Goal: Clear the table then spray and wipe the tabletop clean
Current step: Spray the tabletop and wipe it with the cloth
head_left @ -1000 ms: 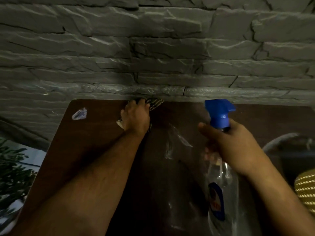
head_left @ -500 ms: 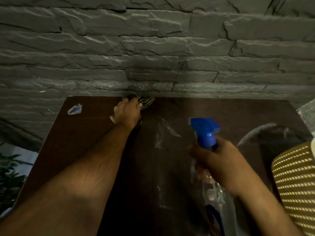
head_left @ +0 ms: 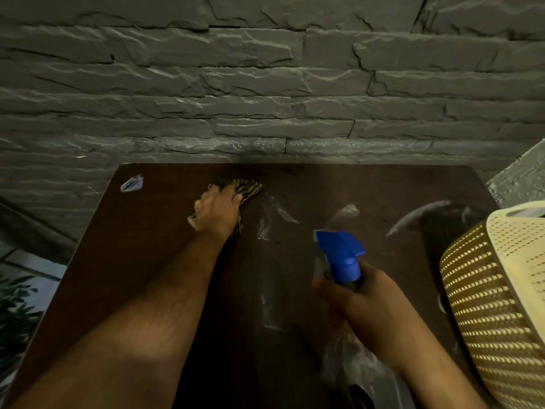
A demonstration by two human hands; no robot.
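A dark brown tabletop [head_left: 141, 261] fills the lower part of the head view, with wet streaks [head_left: 267, 222] across its middle. My left hand [head_left: 218, 211] presses a striped cloth [head_left: 246, 187] flat on the table near its far edge. My right hand [head_left: 362, 302] grips the neck of a clear spray bottle with a blue trigger head [head_left: 339, 252], held above the right half of the table with the nozzle pointing left. The bottle's lower body is mostly hidden behind my hand.
A small crumpled blue-and-white wrapper [head_left: 131, 183] lies at the table's far left corner. A cream woven basket [head_left: 498, 296] stands at the right edge. A grey stone wall [head_left: 265, 84] runs right behind the table. Plant leaves [head_left: 14, 308] show at the lower left.
The spray bottle and my right hand have dropped lower and nearer to me. My left hand and the cloth slid slightly back from the wall. The basket has come into view on the right.
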